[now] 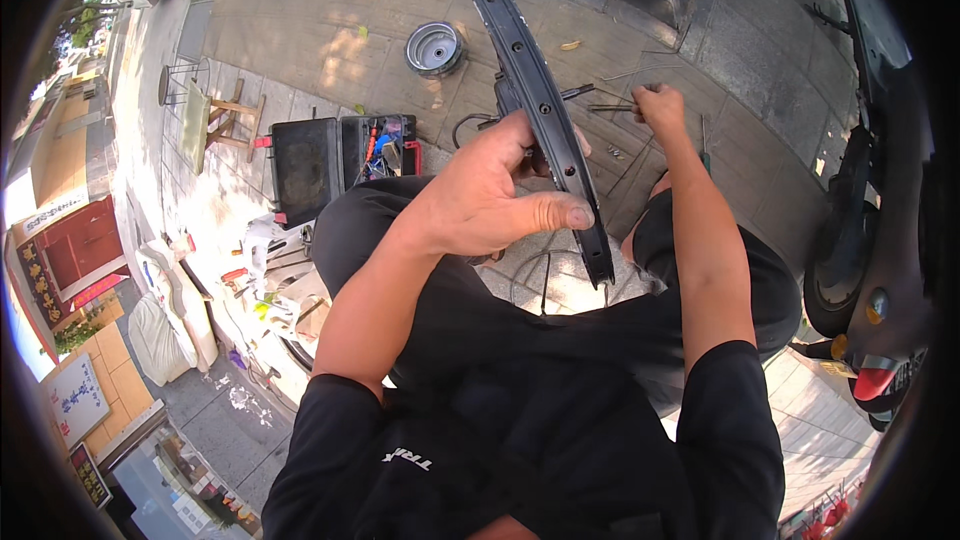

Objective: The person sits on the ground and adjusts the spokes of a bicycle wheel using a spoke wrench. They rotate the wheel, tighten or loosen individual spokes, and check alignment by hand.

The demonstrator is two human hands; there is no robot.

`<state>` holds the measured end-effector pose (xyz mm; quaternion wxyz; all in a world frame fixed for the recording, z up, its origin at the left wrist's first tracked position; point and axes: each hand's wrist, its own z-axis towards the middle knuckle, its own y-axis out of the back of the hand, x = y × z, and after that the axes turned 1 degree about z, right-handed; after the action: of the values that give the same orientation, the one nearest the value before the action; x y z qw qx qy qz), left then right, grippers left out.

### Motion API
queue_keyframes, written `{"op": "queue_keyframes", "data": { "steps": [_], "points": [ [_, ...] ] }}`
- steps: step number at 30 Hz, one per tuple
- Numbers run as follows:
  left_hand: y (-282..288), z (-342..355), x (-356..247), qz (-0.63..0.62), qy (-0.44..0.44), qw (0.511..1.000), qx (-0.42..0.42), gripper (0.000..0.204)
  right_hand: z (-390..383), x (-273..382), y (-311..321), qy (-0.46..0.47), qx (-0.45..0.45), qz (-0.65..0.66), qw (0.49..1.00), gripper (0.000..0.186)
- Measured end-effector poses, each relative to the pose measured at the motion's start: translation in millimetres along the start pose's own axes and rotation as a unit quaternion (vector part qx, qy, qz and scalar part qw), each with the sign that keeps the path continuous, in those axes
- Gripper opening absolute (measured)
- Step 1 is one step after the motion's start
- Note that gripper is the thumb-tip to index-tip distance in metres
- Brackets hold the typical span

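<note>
My left hand (pixel 500 190) grips a long black bar (pixel 545 108), its thumb pressed along the near face and its fingers behind. The bar has a row of round holes down its edge and stands tilted, its near end above my lap. Behind it, a dark part with a black cable (pixel 468 122) is partly hidden. My right hand (pixel 657 105) is closed on a thin metal rod (pixel 612 108) that points left toward the bar, a short way from it. Its exact kind is too small to tell.
An opened black toolbox (pixel 308 165) with tools lies at left. Beyond it are a small wooden stool (pixel 235 122) and a grey wheel rim (pixel 434 48) on the paving. A green-handled tool (pixel 706 162) lies by my right forearm. A parked scooter (pixel 865 270) stands at right.
</note>
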<state>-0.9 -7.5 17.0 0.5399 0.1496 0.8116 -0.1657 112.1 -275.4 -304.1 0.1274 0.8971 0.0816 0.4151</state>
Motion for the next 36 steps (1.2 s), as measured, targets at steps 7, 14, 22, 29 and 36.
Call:
{"op": "queue_keyframes", "data": {
  "steps": [7,14,22,29,36],
  "points": [
    [-9.0,24.0,24.5,0.067,-0.094,0.992,0.055,0.070,-164.3,205.1,84.4,0.304,0.005,-0.087,0.949,0.031],
    [-11.5,27.0,13.0,0.000,-0.095,0.995,0.040,0.065,-299.0,189.1,96.4,0.424,0.051,-0.106,0.898,0.031],
    [-5.8,25.7,37.3,-0.070,-0.153,0.985,0.033,0.056,-299.3,184.2,78.3,0.467,0.083,-0.148,0.868,0.025],
    [-12.2,28.8,43.0,-0.059,-0.159,0.985,0.028,0.065,-300.7,196.3,76.6,0.515,0.095,-0.212,0.825,0.020],
    [-14.6,36.1,40.7,-0.038,-0.185,0.981,0.037,0.068,-313.2,211.0,76.4,0.475,0.066,-0.257,0.839,0.016]
  ]
}}
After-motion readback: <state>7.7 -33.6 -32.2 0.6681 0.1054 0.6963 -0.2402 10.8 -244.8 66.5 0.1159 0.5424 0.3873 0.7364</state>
